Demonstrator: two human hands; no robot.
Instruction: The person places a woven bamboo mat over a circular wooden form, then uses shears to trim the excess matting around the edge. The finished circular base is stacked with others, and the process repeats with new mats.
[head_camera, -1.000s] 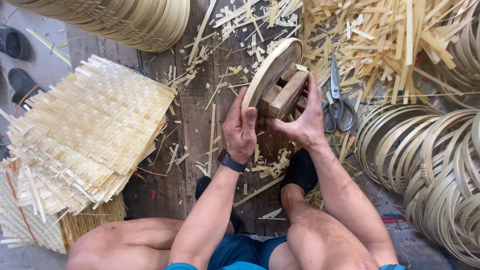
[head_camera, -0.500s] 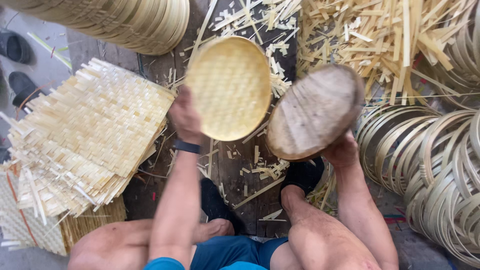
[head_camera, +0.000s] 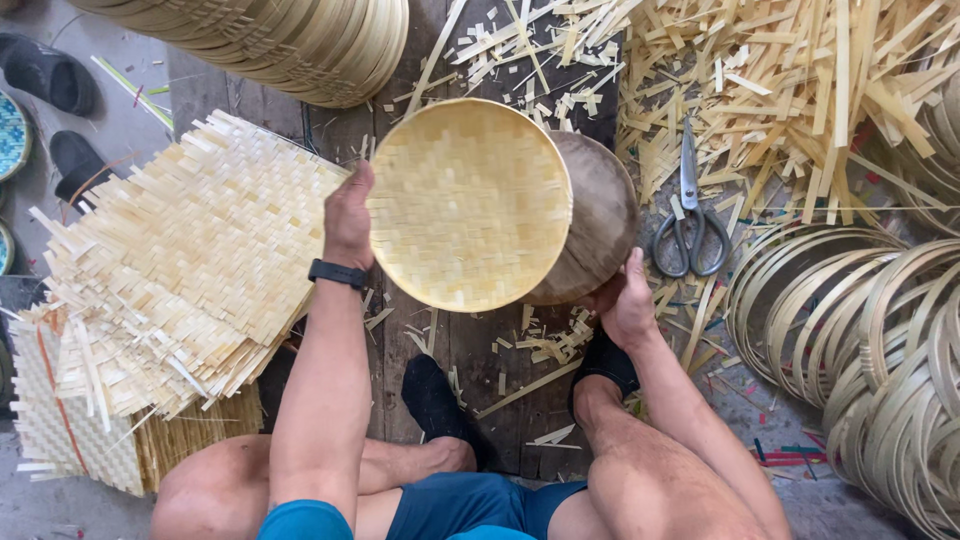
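Left hand grips the round pale woven bamboo tray by its left rim, face up for viewing. Right hand clasps the round dark wooden mould beneath, above the plank floor.

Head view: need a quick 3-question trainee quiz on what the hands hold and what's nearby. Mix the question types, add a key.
1. True or false: the left hand grips the rim of the round woven tray.
2. What does the right hand hold?
A. the scissors
B. the round wooden mould, partly behind the tray
C. a bamboo hoop
3. Fill in: the stack of flat woven mats lies on the person's ___ side.

Key: 1 true; 2 B; 3 left.
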